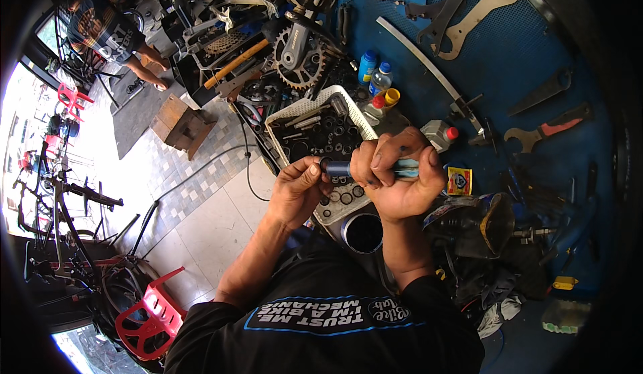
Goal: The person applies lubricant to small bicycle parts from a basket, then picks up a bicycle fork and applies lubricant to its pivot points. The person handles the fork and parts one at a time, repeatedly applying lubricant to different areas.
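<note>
My left hand (299, 190) pinches a small dark ring-like part (324, 164) between thumb and fingers. Against that part rests the end of a dark blue cylindrical tool (339, 168), and my right hand (402, 176) is wrapped round the tool's light blue rear portion. The tool lies roughly level, and its exact kind is hidden by my fingers. Under both hands sits a white plastic basket (363, 114) with several dark rings and small metal parts in it. Dark smudges mark my right fingers.
A dark-filled pot (362, 233) stands below the basket. Bottles (381, 79) and a yellow packet (459, 181) lie to the right, with hand tools (479, 19) beyond. A crankset (295, 55) and a hammer (238, 62) crowd the far side. Red chair (151, 317) at lower left; another person (110, 29) far left.
</note>
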The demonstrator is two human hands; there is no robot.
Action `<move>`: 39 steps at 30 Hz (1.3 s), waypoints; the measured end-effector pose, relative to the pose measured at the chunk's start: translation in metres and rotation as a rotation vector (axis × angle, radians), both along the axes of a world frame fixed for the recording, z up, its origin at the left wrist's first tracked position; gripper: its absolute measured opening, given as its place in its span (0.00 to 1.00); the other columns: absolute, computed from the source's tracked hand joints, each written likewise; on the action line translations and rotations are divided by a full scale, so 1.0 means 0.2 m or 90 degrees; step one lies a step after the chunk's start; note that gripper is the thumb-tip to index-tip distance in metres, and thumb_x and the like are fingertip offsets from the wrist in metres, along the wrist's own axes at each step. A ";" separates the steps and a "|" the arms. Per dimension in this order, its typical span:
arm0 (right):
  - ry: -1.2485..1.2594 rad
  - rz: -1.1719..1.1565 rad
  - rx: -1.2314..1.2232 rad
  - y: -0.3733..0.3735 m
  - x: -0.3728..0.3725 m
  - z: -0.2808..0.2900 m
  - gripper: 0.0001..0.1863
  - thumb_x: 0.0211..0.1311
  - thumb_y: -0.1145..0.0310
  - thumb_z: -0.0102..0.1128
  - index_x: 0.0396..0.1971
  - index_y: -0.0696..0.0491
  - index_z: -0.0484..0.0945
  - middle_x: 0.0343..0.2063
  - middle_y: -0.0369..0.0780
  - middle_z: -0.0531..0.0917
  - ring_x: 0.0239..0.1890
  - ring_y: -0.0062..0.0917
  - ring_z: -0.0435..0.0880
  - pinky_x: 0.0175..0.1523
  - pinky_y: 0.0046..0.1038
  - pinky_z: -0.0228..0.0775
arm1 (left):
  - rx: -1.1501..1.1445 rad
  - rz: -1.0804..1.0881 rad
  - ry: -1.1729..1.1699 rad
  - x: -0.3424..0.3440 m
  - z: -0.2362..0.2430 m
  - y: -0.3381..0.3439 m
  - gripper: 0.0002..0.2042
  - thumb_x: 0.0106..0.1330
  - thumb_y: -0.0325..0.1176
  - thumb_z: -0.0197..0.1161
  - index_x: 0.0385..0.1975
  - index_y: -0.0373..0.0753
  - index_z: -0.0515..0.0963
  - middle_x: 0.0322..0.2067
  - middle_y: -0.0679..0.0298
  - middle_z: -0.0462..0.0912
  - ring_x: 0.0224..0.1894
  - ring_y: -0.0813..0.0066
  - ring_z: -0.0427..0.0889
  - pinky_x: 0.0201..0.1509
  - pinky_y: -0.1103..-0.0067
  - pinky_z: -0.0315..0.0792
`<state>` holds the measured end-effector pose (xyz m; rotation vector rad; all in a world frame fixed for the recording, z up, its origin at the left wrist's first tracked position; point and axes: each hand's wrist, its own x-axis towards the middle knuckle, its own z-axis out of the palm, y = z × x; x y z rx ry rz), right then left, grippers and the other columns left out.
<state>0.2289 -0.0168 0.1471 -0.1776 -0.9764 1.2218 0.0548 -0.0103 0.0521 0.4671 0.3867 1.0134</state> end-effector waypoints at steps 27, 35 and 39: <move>-1.323 -0.140 -0.066 0.35 0.02 -0.85 0.09 0.63 0.62 0.68 0.35 0.52 0.86 0.40 0.44 0.86 0.42 0.43 0.89 0.47 0.43 0.82 | 0.002 0.095 0.032 -0.29 -0.22 0.10 0.08 0.74 0.37 0.66 0.43 0.39 0.81 0.40 0.69 0.82 0.41 0.75 0.78 0.45 0.74 0.70; -1.405 -0.189 -0.004 0.33 -0.03 -1.06 0.05 0.60 0.67 0.67 0.32 0.52 0.86 0.40 0.43 0.86 0.41 0.41 0.91 0.45 0.42 0.83 | 0.009 0.095 0.031 -0.30 -0.25 0.08 0.08 0.75 0.34 0.64 0.46 0.38 0.82 0.41 0.66 0.84 0.42 0.76 0.79 0.46 0.74 0.71; -1.400 -0.184 0.003 0.33 -0.03 -1.08 0.05 0.60 0.68 0.66 0.32 0.52 0.86 0.41 0.42 0.87 0.41 0.40 0.91 0.45 0.42 0.84 | 0.013 0.084 0.033 -0.29 -0.23 0.08 0.07 0.75 0.34 0.64 0.45 0.39 0.82 0.41 0.65 0.85 0.42 0.76 0.80 0.46 0.74 0.71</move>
